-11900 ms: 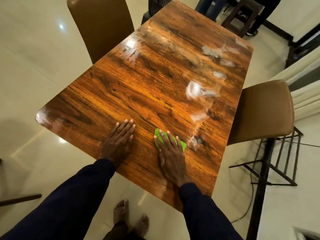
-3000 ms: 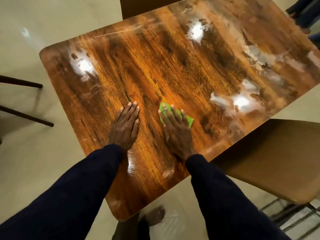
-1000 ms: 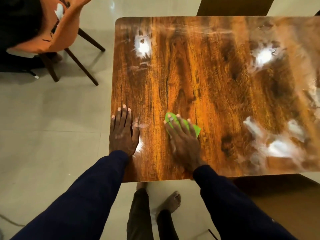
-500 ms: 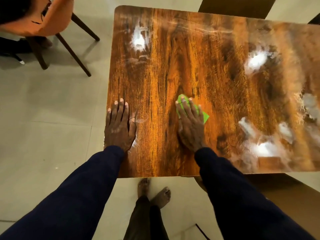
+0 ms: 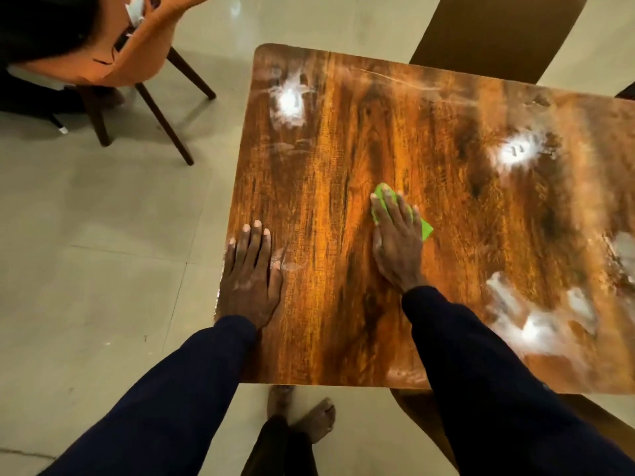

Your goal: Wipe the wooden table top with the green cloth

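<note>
On counter [image 5: 343, 149], near side, at left edge: left hand [image 5: 249, 283], flat. Right of it, well apart and further in: right hand [image 5: 398, 245], flat on cloth [image 5: 426, 230], fingers [image 5: 388, 204] pointing away. Cloth between palm and counter, poking out past the fingertips and on the right side. Smears [image 5: 290, 101] at far left corner, far right and near right. On floor [image 5: 103, 252], off the far left corner: chair [image 5: 144, 53]. Behind far edge: second chair [image 5: 488, 29]. Under near edge, right of centre: third chair [image 5: 415, 413]. Feet [image 5: 302, 413] on floor just before near edge, between the two sleeves.
</note>
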